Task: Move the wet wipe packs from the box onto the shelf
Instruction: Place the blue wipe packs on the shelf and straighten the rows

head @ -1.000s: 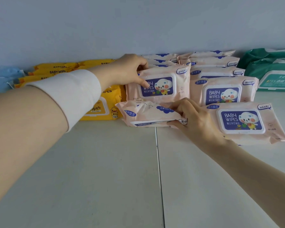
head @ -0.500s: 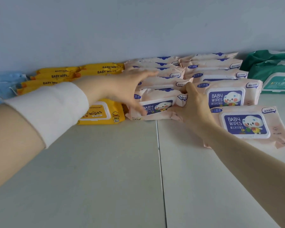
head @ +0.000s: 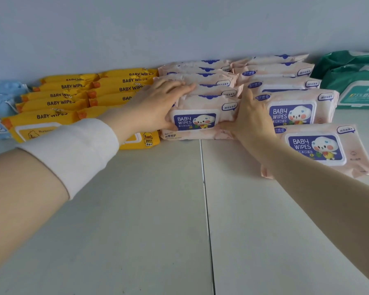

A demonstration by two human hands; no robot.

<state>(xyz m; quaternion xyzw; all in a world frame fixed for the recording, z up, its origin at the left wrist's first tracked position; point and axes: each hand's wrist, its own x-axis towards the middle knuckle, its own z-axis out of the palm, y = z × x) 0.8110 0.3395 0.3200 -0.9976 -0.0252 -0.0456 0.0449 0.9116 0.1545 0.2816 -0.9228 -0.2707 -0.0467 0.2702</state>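
Observation:
A pink baby wipes pack [head: 200, 107] stands at the front of the left pink row on the white shelf [head: 158, 209]. My left hand [head: 158, 105] lies over its top left with straight fingers, the thumb against its front left edge. My right hand [head: 251, 120] presses flat against its right end, thumb along the lower front. Several more pink packs [head: 202, 78] stand behind it. A second pink row [head: 290, 111] stands to the right, with one pink pack [head: 320, 150] lying flat in front of it. No box is in view.
Yellow baby wipes packs [head: 73, 94] fill the shelf to the left, with blue packs [head: 2, 96] at the far left edge. Green packs [head: 358, 88] are stacked at the far right. A wall closes the back. A seam [head: 205, 199] runs down the shelf's front area.
The pink pack, held low and flat a second ago, has been stood up and pushed back against the left pink row. Both hands moved forward with it and flattened against it.

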